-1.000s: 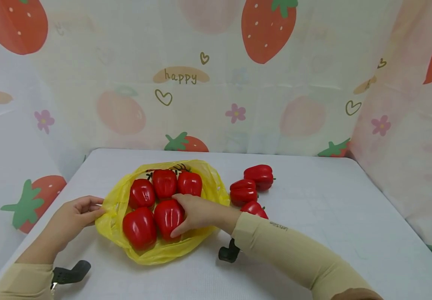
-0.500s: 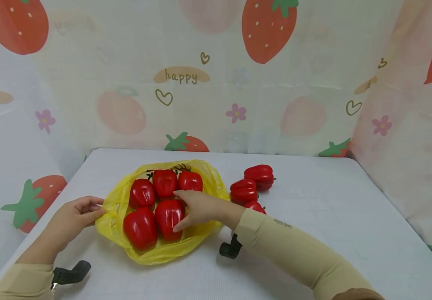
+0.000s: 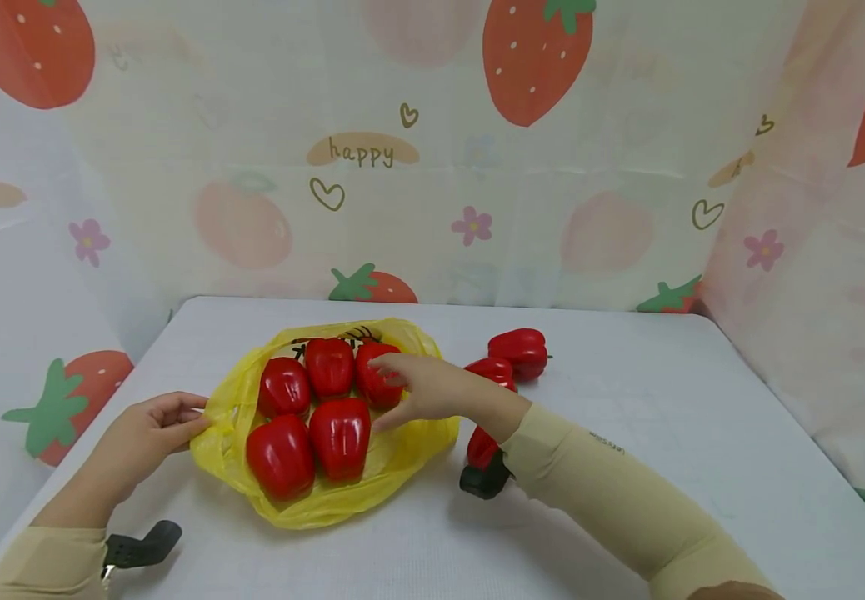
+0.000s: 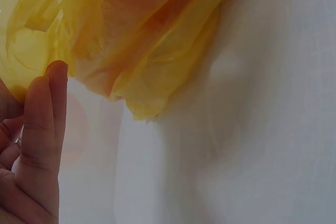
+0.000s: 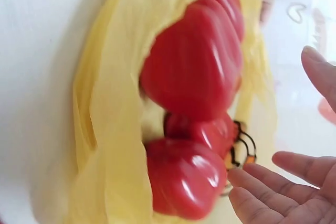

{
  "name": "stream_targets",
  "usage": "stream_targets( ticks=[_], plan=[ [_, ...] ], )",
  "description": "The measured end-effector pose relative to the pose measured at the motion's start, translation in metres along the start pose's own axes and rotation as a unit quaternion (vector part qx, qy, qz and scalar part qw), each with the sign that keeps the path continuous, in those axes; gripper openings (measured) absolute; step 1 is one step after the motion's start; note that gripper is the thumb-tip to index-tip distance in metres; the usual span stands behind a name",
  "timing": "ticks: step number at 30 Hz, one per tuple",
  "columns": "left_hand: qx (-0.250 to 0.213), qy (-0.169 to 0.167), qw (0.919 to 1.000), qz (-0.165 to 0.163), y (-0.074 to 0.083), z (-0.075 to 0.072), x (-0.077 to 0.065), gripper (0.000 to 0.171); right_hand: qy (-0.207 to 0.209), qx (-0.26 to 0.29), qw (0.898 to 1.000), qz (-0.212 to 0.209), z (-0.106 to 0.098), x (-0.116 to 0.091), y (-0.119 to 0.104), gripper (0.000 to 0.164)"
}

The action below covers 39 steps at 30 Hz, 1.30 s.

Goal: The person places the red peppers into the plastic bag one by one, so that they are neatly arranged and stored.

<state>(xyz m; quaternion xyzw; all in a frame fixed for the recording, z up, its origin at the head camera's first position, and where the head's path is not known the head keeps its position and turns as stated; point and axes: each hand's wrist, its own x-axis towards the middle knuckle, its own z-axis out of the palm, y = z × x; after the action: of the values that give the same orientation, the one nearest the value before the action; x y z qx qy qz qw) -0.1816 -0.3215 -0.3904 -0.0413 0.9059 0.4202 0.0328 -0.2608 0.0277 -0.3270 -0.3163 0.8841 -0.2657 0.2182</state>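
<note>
Five red bell peppers sit in a yellow plastic bag, its mouth gaping upward.
From here the bag lies left of the table's middle, long axis mostly sideways; its nearest right-hand pepper runs near-to-far. The left hand pinches the bag's left edge; the right hand, fingers loose and grasping nothing, hovers over the right side. Beyond, the farthest loose pepper lies crosswise, stem pointing right.

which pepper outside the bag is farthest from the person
The back pepper, clear of the right arm; the middle pepper and front pepper lie closer, partly hidden by that arm.
</note>
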Motion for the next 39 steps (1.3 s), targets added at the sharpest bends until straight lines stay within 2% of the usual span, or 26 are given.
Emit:
stream_targets(
  ticks=[5, 19, 29, 39],
  plan=[
    [0.001, 0.000, 1.0000, 0.000, 0.000, 0.001, 0.001, 0.053, 0.016, 0.018, 1.000, 0.006, -0.014, -0.011, 0.011, 0.079],
    [-0.002, -0.001, 1.0000, 0.001, 0.002, 0.000, 0.002, 0.053, 0.089, 0.032, 0.993, 0.077, -0.050, -0.036, 0.049, 0.070],
    [-0.001, -0.001, 1.0000, 0.006, 0.002, 0.000, 0.001, 0.053, 0.099, 0.020, 0.991, 0.091, -0.052, -0.050, 0.076, 0.066],
    [-0.008, -0.002, 1.0000, 0.004, 0.003, -0.001, -0.002, 0.054, 0.083, 0.026, 0.992, 0.094, -0.046, -0.074, 0.091, 0.068]
  ],
)
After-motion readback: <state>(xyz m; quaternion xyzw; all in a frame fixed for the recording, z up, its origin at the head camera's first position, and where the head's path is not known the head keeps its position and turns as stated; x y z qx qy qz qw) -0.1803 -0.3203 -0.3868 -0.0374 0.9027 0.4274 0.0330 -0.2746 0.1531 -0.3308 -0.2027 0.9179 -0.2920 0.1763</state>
